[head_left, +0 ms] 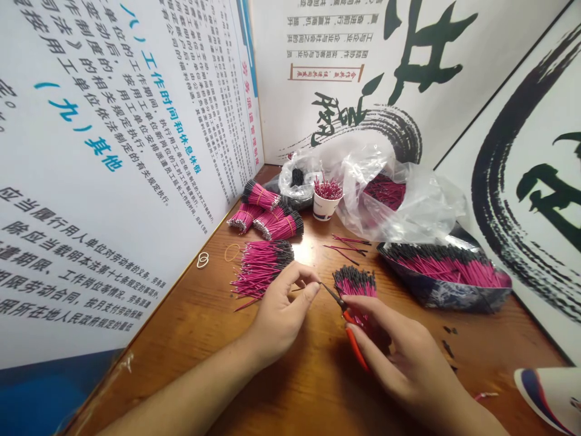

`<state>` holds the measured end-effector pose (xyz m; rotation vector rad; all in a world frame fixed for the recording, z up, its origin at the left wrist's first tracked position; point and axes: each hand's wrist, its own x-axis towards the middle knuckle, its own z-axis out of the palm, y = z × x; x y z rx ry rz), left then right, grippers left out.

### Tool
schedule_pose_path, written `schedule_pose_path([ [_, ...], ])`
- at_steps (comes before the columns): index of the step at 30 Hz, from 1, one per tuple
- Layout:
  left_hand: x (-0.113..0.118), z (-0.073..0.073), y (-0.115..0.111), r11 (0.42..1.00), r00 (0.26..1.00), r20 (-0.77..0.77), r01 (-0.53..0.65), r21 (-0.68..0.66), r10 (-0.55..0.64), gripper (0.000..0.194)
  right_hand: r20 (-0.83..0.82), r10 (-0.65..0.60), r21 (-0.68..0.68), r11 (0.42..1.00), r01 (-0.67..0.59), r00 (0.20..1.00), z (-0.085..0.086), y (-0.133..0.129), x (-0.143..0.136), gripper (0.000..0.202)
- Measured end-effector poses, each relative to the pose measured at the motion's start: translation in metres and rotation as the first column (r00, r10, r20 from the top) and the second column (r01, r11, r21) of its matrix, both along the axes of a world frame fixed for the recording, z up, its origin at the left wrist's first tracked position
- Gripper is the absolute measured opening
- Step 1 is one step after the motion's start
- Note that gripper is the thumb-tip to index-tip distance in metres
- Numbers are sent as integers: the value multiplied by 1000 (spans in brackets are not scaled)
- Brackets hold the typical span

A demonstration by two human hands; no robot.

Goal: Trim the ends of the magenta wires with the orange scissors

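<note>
My right hand (394,345) grips pliers (353,327) with red-orange handles, their dark tips pointing up and left. The tips reach close to the fingertips of my left hand (288,303), which are pinched together on something small and dark that I cannot make out. Just behind my left hand lies a loose pile of pink wires (261,269) with black ends. A smaller pile of pink, black-ended wires (356,281) sits behind the pliers, partly hidden by my right hand.
Banded wire bundles (272,212) lie at the back left, beside a paper cup (325,206) of wires. Plastic bags (422,194) stand behind a dark tray (454,290) of wires. Rubber bands (203,260) lie left; printed panels (336,72) enclose the wooden table (195,339).
</note>
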<state>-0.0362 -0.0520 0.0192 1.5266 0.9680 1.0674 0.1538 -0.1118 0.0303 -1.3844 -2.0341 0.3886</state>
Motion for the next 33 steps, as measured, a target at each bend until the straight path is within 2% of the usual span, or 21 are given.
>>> schedule_pose_path([
  [9,-2,-1,1,1000,1000,8,16,2,-16,9,-27,22,-15,1000,-23,999,-3,0,3,24],
  [16,-2,0,2,1000,1000,-11,23,-12,-23,10,-3,-9,-23,1000,9,1000,-8,-4,5,27],
  [33,-2,0,3,996,997,63,44,-73,-40,9,30,11,-31,999,-10,1000,0,-1,5,25],
])
